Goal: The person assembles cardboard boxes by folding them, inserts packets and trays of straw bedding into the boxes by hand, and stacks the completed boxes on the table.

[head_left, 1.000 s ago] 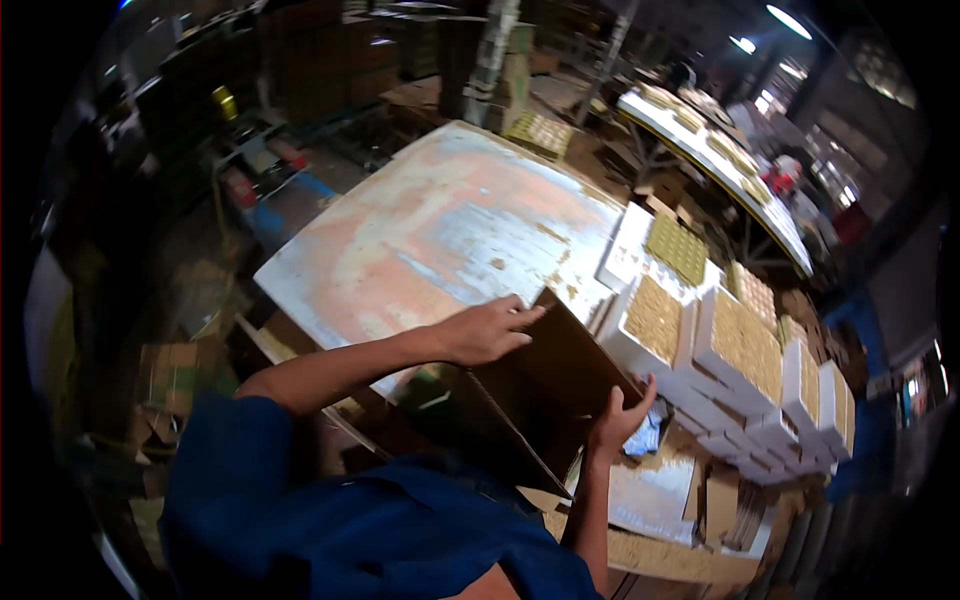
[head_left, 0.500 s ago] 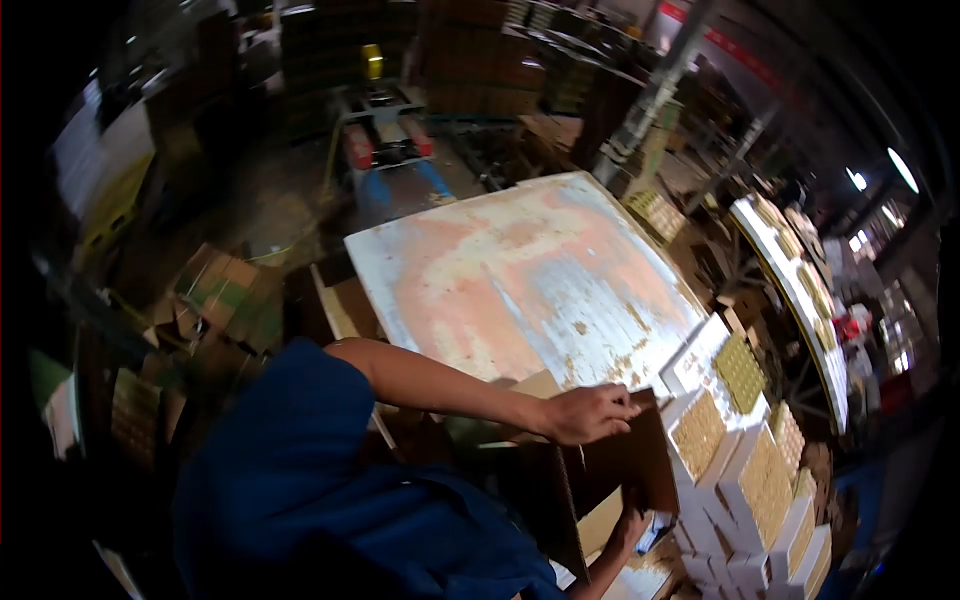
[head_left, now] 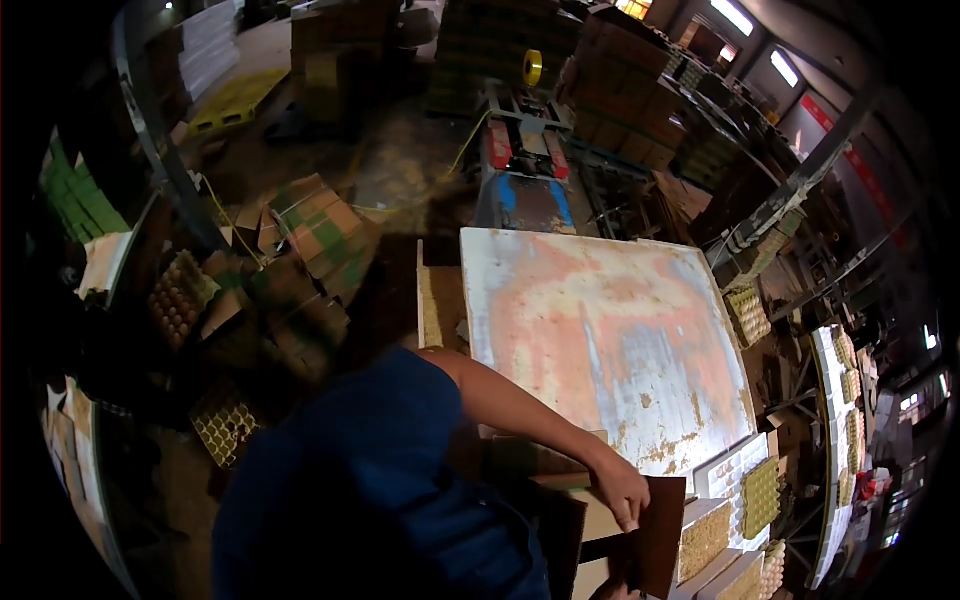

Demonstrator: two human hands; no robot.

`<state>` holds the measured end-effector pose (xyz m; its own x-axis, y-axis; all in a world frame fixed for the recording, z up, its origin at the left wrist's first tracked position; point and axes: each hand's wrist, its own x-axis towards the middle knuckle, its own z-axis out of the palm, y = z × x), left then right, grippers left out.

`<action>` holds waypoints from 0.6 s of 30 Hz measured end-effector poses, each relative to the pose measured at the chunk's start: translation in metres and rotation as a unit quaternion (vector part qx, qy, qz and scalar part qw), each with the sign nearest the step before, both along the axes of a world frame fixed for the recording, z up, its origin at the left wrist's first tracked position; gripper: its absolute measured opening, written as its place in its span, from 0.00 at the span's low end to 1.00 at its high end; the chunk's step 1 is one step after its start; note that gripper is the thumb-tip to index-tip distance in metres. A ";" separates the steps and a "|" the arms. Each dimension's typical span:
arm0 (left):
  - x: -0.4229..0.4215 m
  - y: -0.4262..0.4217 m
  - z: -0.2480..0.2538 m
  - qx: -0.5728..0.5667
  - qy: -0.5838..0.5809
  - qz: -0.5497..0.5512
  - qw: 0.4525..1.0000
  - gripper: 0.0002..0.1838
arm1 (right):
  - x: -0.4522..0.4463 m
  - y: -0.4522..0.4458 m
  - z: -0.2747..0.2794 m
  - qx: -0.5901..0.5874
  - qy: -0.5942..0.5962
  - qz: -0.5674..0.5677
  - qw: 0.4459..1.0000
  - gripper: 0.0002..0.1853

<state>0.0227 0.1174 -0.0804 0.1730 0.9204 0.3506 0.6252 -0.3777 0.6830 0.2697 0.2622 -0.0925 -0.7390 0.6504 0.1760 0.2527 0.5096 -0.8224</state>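
Note:
An upright cardboard box [head_left: 660, 535] with raised brown flaps stands at the lower right, in front of my body. My left hand [head_left: 620, 490] reaches over it, fingers pointing down and closed at the edge of a flap. Low at the frame's bottom edge, my right hand [head_left: 614, 591] is only partly visible, its bent fingers against the same box. The box's lower part lies outside the frame. Beside it are white trays [head_left: 715, 470], a yellowish egg tray [head_left: 761, 498] and blocks with tan, rough faces [head_left: 705, 540].
A stained, pale tabletop [head_left: 610, 330] lies beyond the box. Behind it stands a machine with red parts [head_left: 500, 145] and a yellow tape roll [head_left: 532, 67]. Flattened cartons [head_left: 315, 225] and an egg tray [head_left: 225, 430] are on the left. A post [head_left: 790, 195] rises right.
The view has swung left, shifting the scene rightward and down. My left hand has turned from lying across the flap's top to pointing downward. Less of my right hand shows.

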 end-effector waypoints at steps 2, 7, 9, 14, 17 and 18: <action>-0.001 -0.017 -0.001 -0.059 -0.020 -0.054 0.997 0.28 | 0.000 -0.002 0.002 0.008 -0.004 0.003 1.000 0.24; 0.018 -0.075 0.076 -0.236 0.036 -0.178 0.955 0.41 | -0.003 -0.003 0.005 0.021 -0.010 0.015 1.000 0.24; 0.032 -0.059 0.040 -0.164 0.110 -0.112 0.974 0.40 | -0.003 -0.003 0.006 0.027 -0.012 0.021 0.999 0.24; 0.032 -0.059 0.043 -0.174 0.086 -0.015 0.981 0.28 | -0.002 -0.003 0.007 0.031 -0.013 0.032 0.999 0.24; 0.034 -0.051 0.023 -0.103 0.041 0.266 0.958 0.29 | 0.000 -0.003 0.008 0.033 -0.009 0.036 0.999 0.25; 0.035 -0.054 0.022 -0.101 0.043 0.261 0.959 0.29 | 0.001 -0.003 0.008 0.031 -0.007 0.038 0.999 0.25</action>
<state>0.0581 0.0639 -0.0585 -0.3097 0.9370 0.1614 0.7501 0.1365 0.6471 0.2712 0.2597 -0.0843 -0.7881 0.5808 0.2039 0.2232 0.5783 -0.7847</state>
